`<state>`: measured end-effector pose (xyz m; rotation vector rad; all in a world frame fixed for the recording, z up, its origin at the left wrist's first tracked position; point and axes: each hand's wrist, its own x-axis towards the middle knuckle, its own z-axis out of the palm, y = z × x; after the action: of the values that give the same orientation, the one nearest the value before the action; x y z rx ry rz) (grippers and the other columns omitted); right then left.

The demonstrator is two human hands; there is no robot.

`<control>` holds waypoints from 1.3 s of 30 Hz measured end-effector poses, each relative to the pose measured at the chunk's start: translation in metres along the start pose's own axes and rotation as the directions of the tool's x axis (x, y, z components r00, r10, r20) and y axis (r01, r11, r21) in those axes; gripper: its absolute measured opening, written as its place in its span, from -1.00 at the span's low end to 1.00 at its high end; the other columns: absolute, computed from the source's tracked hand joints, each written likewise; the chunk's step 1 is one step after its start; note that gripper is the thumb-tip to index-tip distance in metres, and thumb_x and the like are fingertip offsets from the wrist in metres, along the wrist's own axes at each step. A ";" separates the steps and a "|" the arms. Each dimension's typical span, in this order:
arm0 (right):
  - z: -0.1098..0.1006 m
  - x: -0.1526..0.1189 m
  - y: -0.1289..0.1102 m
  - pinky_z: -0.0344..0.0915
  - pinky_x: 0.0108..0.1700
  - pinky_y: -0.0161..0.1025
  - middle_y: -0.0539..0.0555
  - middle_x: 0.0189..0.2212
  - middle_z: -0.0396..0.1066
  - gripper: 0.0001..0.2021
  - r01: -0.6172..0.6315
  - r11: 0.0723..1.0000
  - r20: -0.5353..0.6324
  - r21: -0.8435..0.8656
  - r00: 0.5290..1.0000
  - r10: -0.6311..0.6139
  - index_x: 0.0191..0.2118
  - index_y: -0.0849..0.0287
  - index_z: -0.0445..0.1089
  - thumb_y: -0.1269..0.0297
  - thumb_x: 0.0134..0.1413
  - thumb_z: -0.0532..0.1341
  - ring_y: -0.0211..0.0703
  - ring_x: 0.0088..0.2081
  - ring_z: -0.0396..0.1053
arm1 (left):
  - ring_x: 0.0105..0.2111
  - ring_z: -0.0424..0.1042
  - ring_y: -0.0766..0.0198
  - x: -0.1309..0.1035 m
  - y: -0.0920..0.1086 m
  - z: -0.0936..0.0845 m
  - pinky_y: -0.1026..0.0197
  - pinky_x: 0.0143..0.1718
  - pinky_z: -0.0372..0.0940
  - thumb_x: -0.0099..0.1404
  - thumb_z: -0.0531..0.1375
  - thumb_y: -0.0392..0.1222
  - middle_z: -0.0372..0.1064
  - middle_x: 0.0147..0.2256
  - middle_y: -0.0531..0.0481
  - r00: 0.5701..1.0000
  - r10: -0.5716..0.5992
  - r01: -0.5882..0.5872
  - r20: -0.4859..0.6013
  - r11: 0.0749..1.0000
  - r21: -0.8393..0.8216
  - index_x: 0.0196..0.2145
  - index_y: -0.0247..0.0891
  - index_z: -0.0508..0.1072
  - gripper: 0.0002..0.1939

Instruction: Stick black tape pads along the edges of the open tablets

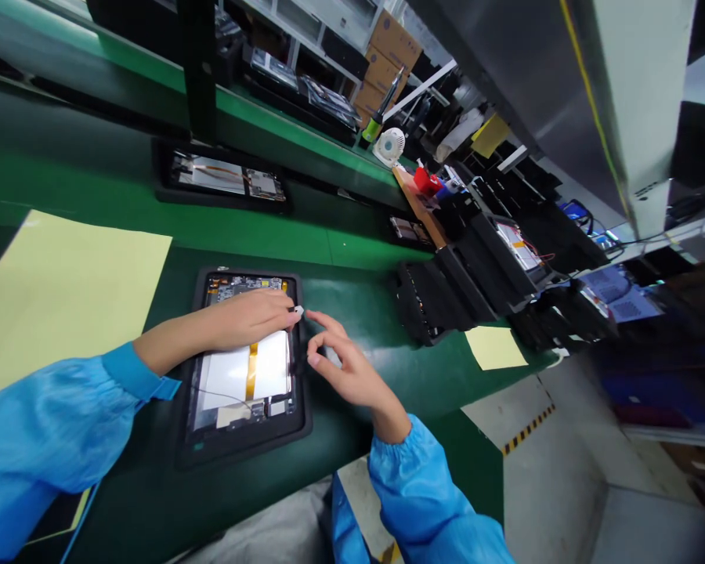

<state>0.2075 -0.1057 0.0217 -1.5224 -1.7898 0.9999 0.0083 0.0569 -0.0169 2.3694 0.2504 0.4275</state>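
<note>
White small piece (298, 310) pinched by left hand (252, 317) over tablet (244, 368); right hand (344, 364) loosely spread.

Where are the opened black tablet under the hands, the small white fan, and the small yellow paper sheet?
opened black tablet (244, 376), head view, on its white inner panel
small white fan (389, 146), head view, on its round grille
small yellow paper sheet (495, 347), head view, on its middle

No text, label, brand or number can be read anywhere in the view. The cardboard boxes (388, 55) at the back and the papers (616, 294) at the right carry print too blurred to make out.
</note>
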 end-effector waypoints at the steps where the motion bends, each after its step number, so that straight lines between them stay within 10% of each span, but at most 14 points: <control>1: 0.007 0.001 0.003 -0.05 0.48 0.08 0.20 0.43 0.12 -0.90 0.002 1.000 -0.002 -0.014 1.000 -0.002 -0.23 0.12 0.37 0.26 0.37 0.19 -0.06 0.49 -0.01 | -0.25 0.36 0.12 0.000 -0.001 0.001 0.10 -0.12 0.24 0.59 -0.19 0.12 0.41 -0.33 -0.12 1.000 0.003 -0.003 -0.005 1.000 0.014 -0.35 -0.24 0.44 -0.41; 19: 0.034 0.025 0.020 0.12 0.41 0.07 0.28 0.30 0.24 -0.97 0.079 0.960 -0.123 -0.269 0.986 -0.115 -0.18 0.13 0.33 0.36 0.34 0.15 -0.03 0.41 0.11 | -0.25 0.31 0.12 0.001 0.000 0.006 0.08 -0.12 0.17 0.59 -0.18 0.03 0.36 -0.35 -0.08 0.998 0.048 -0.047 -0.051 0.999 0.017 -0.37 -0.23 0.40 -0.47; 27: 0.050 0.023 0.019 0.26 0.34 0.03 0.29 0.16 0.42 -0.79 -0.033 0.967 -0.398 -0.253 0.915 -0.073 0.02 0.16 0.44 0.28 0.36 0.16 -0.01 0.25 0.32 | -0.26 0.31 0.10 0.001 0.003 0.003 0.08 -0.12 0.20 0.59 -0.21 0.07 0.36 -0.36 -0.10 0.998 0.017 -0.015 -0.055 0.999 0.030 -0.38 -0.24 0.39 -0.43; 34: 0.046 -0.033 0.002 0.19 0.39 0.17 0.19 0.27 0.39 -0.78 0.159 0.899 -0.086 -0.408 0.974 -0.211 -0.02 0.10 0.58 0.19 0.34 0.26 0.17 0.43 0.11 | -0.26 0.33 0.11 0.001 0.002 0.005 0.10 -0.12 0.21 0.59 -0.20 0.06 0.38 -0.36 -0.09 0.997 0.011 -0.009 -0.077 1.000 0.014 -0.38 -0.24 0.41 -0.43; 39: 0.049 -0.034 0.005 0.35 0.20 -0.04 0.22 0.15 0.43 -0.73 -0.159 0.985 -0.378 -0.072 0.918 0.120 0.03 0.14 0.53 0.24 0.26 0.26 0.03 0.16 0.40 | -0.31 0.36 0.14 0.002 0.000 0.005 0.11 -0.14 0.23 0.58 -0.16 0.08 0.41 -0.40 -0.07 0.989 0.022 -0.021 -0.148 1.000 0.002 -0.42 -0.23 0.44 -0.42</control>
<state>0.1758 -0.1468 -0.0081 -1.7869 -1.4970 0.6333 0.0119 0.0546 -0.0202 2.3458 0.2935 0.6147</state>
